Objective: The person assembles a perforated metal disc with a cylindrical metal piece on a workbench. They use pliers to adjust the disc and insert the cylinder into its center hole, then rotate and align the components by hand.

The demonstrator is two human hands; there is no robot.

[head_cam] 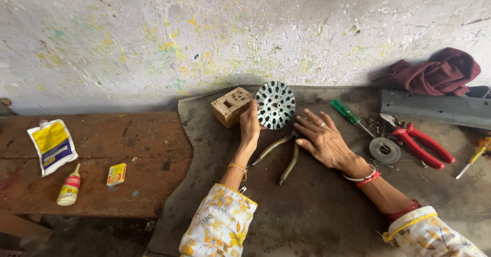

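Observation:
My left hand (250, 125) holds a round slotted metal disc (275, 105) upright on its edge on the dark mat (307, 206). The disc leans near a small wooden box (230, 106) just to its left. My right hand (322, 139) lies flat on the mat with fingers spread, right of the disc. Its fingertips rest at the head of a pair of pliers with dull yellow-green handles (280, 157), which lies between my two hands.
A green-handled screwdriver (348, 113), a small flat metal disc (384, 150), red-handled pliers (422, 144) and a yellow-handled screwdriver (475, 154) lie to the right. A maroon cloth (434, 74) and grey metal strip (434, 107) sit behind. A pouch (52, 145), glue bottle (69, 186) and small yellow box (116, 174) lie on the left bench.

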